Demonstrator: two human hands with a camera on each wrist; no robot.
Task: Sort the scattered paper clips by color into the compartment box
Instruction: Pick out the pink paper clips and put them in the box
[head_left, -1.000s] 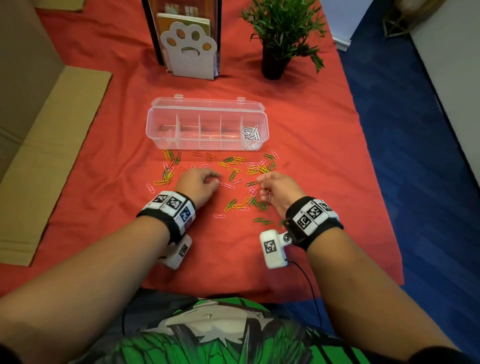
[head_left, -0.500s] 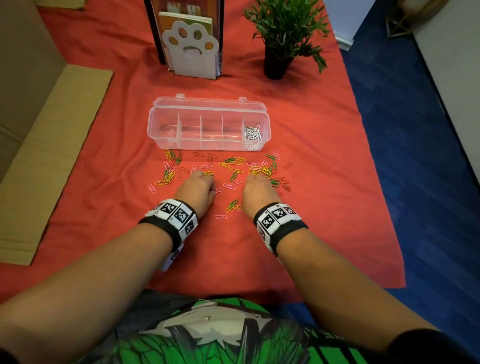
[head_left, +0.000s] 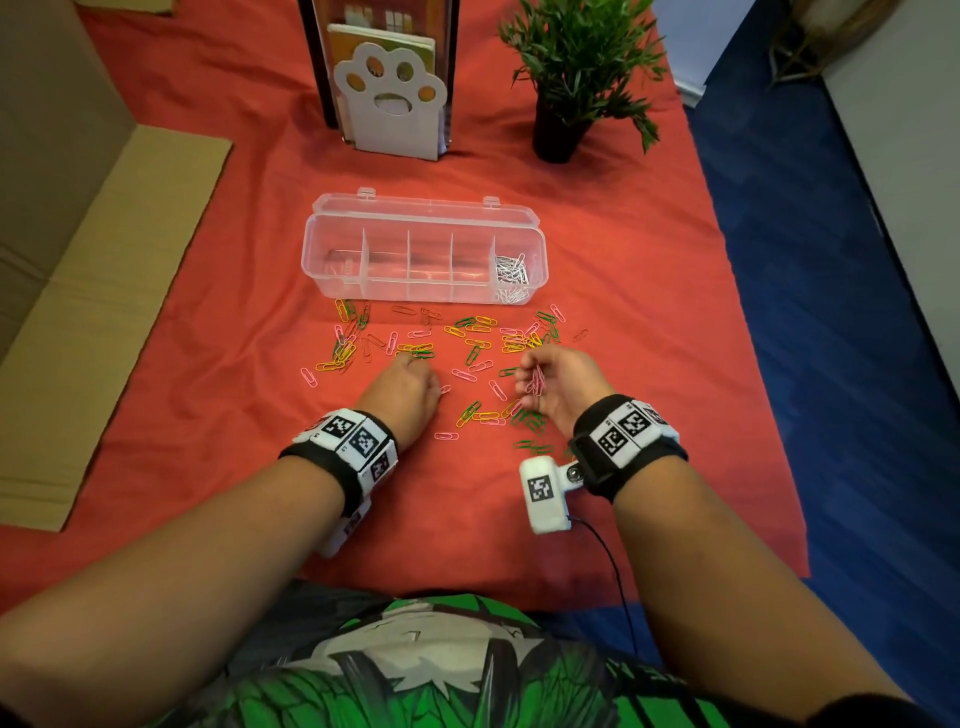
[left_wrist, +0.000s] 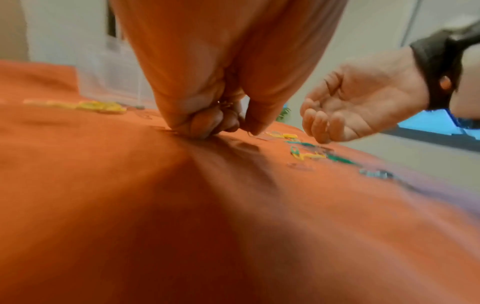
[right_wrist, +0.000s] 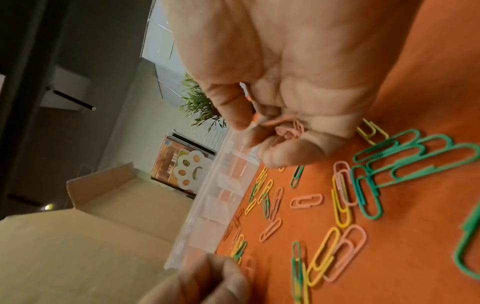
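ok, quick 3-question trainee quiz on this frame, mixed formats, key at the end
1. True or false: every compartment of the compartment box already holds clips.
2. The right hand holds a bunch of clips of which colour? A green, B pink, C yellow.
3. Fill in: the left hand has its fingertips down on the ____ cloth among the loose clips.

Key
1. False: only the rightmost compartment holds clips, the white paper clips.
2. B: pink paper clips.
3. Red.
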